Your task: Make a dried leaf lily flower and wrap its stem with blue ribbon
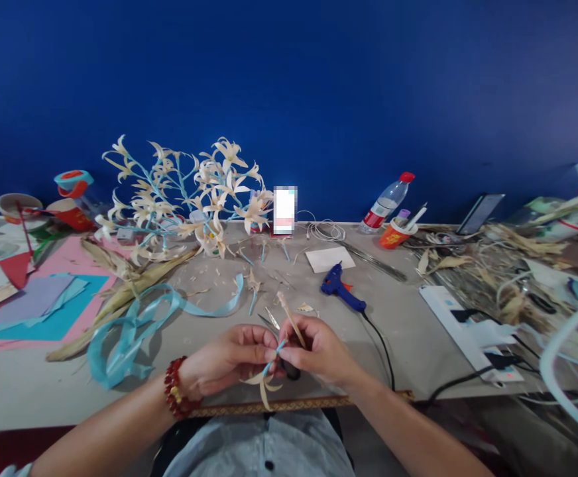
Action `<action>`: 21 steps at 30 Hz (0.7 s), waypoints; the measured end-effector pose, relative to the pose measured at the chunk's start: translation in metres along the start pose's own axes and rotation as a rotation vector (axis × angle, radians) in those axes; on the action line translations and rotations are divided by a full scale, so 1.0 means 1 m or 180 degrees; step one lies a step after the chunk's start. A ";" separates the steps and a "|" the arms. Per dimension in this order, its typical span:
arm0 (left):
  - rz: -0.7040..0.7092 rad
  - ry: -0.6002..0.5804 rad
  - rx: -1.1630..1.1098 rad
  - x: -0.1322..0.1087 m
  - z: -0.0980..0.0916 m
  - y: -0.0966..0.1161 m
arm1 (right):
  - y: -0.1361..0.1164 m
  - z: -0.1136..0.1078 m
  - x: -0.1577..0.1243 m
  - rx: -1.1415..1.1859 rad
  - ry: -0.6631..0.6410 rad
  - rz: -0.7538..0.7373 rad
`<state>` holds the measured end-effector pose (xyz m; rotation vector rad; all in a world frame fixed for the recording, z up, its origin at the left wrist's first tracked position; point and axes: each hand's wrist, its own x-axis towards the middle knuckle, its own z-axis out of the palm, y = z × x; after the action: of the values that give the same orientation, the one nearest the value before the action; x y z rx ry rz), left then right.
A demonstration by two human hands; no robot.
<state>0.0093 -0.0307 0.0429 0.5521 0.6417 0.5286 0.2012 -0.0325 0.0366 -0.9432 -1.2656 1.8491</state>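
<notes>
My left hand, with a red bead bracelet at the wrist, pinches a small cream flower by its blue-wrapped stem. The flower hangs petals down toward me. My right hand closes on the upper end of that same stem, its fingertips almost meeting the left ones. A narrow tan strip sticks up from between the right fingers. Beneath both hands lie scissors, blades pointing away and mostly covered. Beyond the hands, a blue glue gun rests on the table.
Branches of cream flowers stand at the back left. Light-blue ribbon loops beside dried husks and coloured paper. A bottle, an orange cup and a white power strip with cords are at right.
</notes>
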 end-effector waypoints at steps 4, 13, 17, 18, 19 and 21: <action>0.0027 0.0023 -0.0003 0.000 0.000 -0.001 | 0.000 -0.001 -0.001 -0.0162 0.0068 -0.0072; 0.0289 0.0126 0.0228 0.000 0.004 0.000 | 0.002 -0.003 -0.001 -0.0475 0.0152 -0.0154; 0.0361 0.0143 0.0188 0.001 0.005 -0.001 | 0.002 -0.002 -0.001 -0.0535 0.0203 -0.0159; 0.0370 0.0151 0.0173 0.001 0.005 -0.002 | 0.002 -0.002 -0.001 -0.0550 0.0196 -0.0156; 0.0382 0.0161 0.0164 0.001 0.005 -0.002 | 0.001 -0.003 -0.001 -0.0576 0.0178 -0.0153; 0.0406 0.0175 0.0134 0.002 0.005 -0.002 | -0.001 -0.006 -0.004 -0.0739 0.0181 -0.0217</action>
<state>0.0141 -0.0327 0.0440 0.6226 0.6741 0.6533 0.2080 -0.0328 0.0367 -1.0534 -1.4812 1.6362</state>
